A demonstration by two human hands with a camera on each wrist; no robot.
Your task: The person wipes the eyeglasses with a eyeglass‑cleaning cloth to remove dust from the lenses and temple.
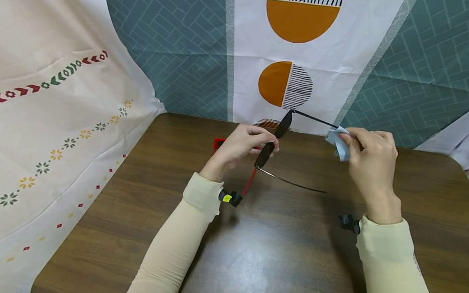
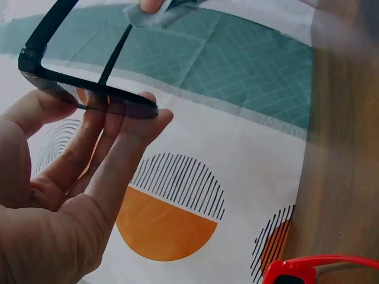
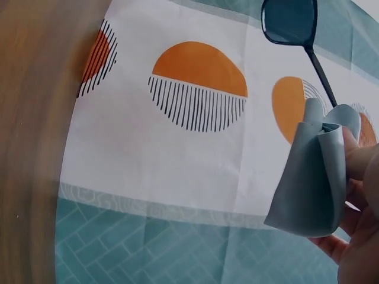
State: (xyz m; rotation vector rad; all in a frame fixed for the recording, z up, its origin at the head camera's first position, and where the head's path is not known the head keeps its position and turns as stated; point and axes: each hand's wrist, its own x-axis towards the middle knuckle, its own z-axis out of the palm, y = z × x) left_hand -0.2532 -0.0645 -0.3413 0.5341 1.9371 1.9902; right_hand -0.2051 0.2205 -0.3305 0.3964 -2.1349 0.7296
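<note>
Black sunglasses [image 1: 265,155] are held up above the table, both temples unfolded and extending to the right. My left hand [image 1: 243,145] grips them around the lenses near the bridge; in the left wrist view its thumb and fingers [image 2: 98,133] pinch the front from below. A light blue cloth [image 1: 340,144] is pinched in my right hand [image 1: 373,163], folded around the end of the farther temple. In the right wrist view the cloth [image 3: 308,183] hides that temple's tip, while a dark lens [image 3: 290,22] shows above. The nearer temple hangs free.
Red-framed sunglasses [image 1: 249,181] lie on the brown wooden table [image 1: 135,231], partly hidden behind my left hand. A patterned cloth backdrop [image 1: 176,43] hangs along the table's far edge. A cream cloth [image 1: 50,149] drapes on the left side.
</note>
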